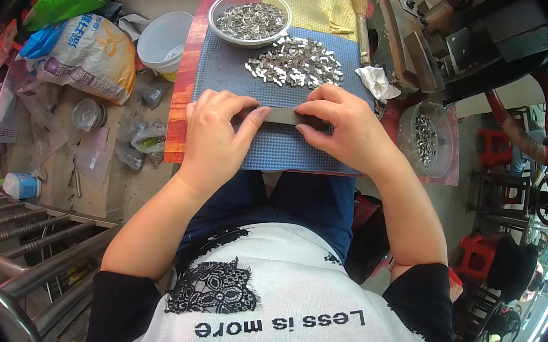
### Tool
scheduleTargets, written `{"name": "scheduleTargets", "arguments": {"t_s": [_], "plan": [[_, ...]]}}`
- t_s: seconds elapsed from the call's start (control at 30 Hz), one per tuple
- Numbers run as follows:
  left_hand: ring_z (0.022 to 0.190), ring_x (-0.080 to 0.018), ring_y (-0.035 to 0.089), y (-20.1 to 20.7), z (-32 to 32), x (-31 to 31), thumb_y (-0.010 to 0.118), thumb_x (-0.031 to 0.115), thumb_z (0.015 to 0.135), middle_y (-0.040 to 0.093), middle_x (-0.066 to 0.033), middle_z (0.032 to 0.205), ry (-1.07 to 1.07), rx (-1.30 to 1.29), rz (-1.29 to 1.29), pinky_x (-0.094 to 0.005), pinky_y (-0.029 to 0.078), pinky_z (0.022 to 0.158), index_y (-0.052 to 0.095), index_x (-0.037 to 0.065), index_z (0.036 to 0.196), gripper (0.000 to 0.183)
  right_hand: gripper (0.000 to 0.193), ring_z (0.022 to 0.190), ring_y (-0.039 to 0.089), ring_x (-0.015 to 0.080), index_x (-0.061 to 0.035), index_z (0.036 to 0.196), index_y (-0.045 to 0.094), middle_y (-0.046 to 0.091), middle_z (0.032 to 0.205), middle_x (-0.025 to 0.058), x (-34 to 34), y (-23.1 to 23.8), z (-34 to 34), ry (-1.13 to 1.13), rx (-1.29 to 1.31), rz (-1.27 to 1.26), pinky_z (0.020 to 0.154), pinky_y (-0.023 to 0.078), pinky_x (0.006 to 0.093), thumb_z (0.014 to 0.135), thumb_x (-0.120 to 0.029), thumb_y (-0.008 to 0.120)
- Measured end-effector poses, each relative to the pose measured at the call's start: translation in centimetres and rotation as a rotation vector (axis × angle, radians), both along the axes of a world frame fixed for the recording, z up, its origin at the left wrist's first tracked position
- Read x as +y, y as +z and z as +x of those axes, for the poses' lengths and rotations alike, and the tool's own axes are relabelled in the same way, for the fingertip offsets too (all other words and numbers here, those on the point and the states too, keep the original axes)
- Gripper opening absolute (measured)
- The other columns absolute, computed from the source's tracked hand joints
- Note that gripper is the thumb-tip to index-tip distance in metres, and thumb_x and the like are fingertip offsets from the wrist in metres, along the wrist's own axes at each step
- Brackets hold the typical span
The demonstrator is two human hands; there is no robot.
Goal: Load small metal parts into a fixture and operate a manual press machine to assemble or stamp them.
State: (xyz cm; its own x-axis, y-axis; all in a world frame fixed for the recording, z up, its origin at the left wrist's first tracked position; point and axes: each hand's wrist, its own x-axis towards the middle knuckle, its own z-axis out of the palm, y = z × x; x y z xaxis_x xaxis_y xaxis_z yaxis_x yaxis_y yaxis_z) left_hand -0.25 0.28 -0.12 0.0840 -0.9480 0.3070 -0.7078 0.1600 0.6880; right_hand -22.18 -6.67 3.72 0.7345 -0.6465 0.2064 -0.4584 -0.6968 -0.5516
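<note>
Dark grey, a flat bar [282, 115] lies level between the person's hands, above the blue mat [296, 153] and near the surface's [181, 101] near edge. The left hand [222, 120] grips its left end, back of the hand upward, fingers bent over and thumb reaching forward and inward along it. The right hand [340, 123] pinches the other end between thumb and curved fingers, its wrist angled inward. Both elbows flare outward, forearms slanting in toward each other. Beyond the hands sits a pile of small metal pieces [298, 63]; a clear tub [248, 43] occupies the far left corner.
</note>
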Motion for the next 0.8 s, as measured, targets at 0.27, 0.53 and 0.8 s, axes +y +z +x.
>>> {"name": "scheduleTargets", "arguments": {"t_s": [0.27,0.53,0.8], "plan": [[0.09,-0.0242,0.056,1.1,0.1,0.1,0.078,0.02,0.082,0.064,-0.0044,0.086,-0.059,-0.004,0.148,-0.0388,0.036,0.085,0.067,0.007,0.095,0.022,0.034,0.085,0.066,0.0252,-0.0011,0.108,0.068,0.064,0.101,0.0112,-0.5,0.5,-0.2,-0.002,-0.033,0.073,0.075,0.054,0.035,0.076,-0.007,0.079],[0.089,-0.0264,0.056,3.0,-0.6,-2.2,0.078,0.011,0.08,0.061,-0.0091,0.087,-0.278,-0.027,0.116,-0.0383,0.044,0.082,0.061,0.003,0.098,0.025,0.022,0.083,0.061,0.0273,-0.0004,0.095,0.066,0.062,0.088,0.0119,0.0,0.9,-2.0,-0.022,-0.075,0.148,0.074,0.05,0.0353,0.078,-0.01,0.076],[0.138,-0.0384,0.041,6.5,-11.4,-12.2,0.096,0.033,0.058,0.044,-0.0245,0.144,-0.443,0.187,-0.093,-0.0424,0.036,0.115,0.034,-0.005,0.146,0.114,0.027,0.068,0.061,0.016,0.0035,0.095,0.067,0.064,0.074,0.0094,-3.0,6.9,-8.7,-0.846,-0.187,-0.319,0.065,0.049,0.0314,0.081,-0.019,0.076]]}}
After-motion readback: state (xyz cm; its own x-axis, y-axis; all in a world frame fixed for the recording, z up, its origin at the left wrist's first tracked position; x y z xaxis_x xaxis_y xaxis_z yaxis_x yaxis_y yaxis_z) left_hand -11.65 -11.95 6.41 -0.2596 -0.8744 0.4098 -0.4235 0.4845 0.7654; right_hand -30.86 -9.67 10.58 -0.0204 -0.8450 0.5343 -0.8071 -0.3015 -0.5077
